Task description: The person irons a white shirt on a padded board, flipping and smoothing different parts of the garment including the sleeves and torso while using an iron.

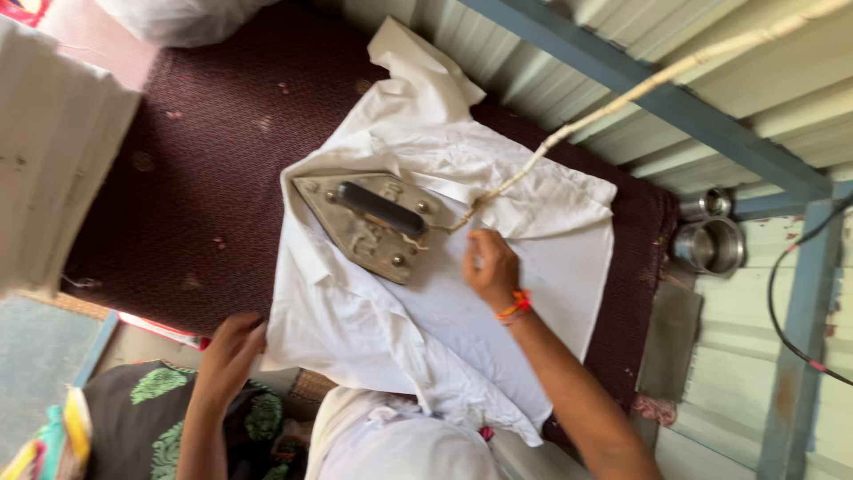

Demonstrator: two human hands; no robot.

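Observation:
A white shirt (533, 267) lies spread on a dark maroon padded table (204, 178). A heavy metal iron (369, 222) with a black handle rests on the shirt's left part, with no hand on it. Its pale cord (622, 98) runs up to the right. My right hand (490, 267), with an orange thread at the wrist, presses on the shirt just right of the iron. My left hand (233, 342) grips the shirt's near left edge at the table's rim.
Corrugated metal wall with blue-grey bars (675, 107) stands behind the table. Two steel pots (709, 240) sit at the right end. A stack of white cloth (53, 151) lies at the left. White cloth (400, 440) hangs near my body.

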